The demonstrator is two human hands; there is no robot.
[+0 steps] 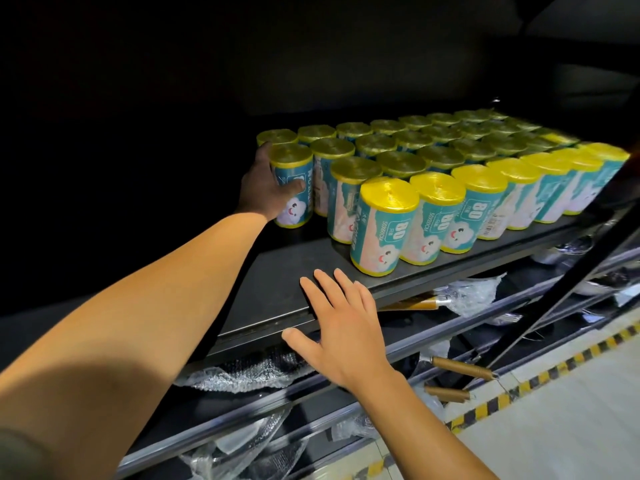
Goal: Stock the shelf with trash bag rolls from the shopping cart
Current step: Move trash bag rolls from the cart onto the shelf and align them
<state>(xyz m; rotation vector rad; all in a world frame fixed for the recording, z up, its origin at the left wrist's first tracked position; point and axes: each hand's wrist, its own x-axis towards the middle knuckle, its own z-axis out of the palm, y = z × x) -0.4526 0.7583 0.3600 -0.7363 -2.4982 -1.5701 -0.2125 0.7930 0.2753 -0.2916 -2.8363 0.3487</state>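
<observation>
The left hand (266,188) reaches deep onto the dark metal shelf (277,282) at about ten o'clock, its fingers curled round the leftmost trash bag roll (292,188), thumb across the teal label and the other fingers behind it; that roll stands upright on the shelf at the left end of the second row from the back. The remaining trash bag rolls (450,168), all upright with yellow tops and teal-and-white labels, fill the shelf in rows running toward two o'clock, each touching or just beside its neighbours. The nearest roll (384,226) stands at the front left corner of the block, leaning slightly. The right hand (346,327) lies flat near the shelf's front edge at about six o'clock, fingers straight and spread, holding nothing, apart from the rolls. On the lower shelves below sit clear plastic wrapping (474,292) and wooden-handled tools (460,367). A yellow-and-black striped line (540,379) crosses the floor at four o'clock.
</observation>
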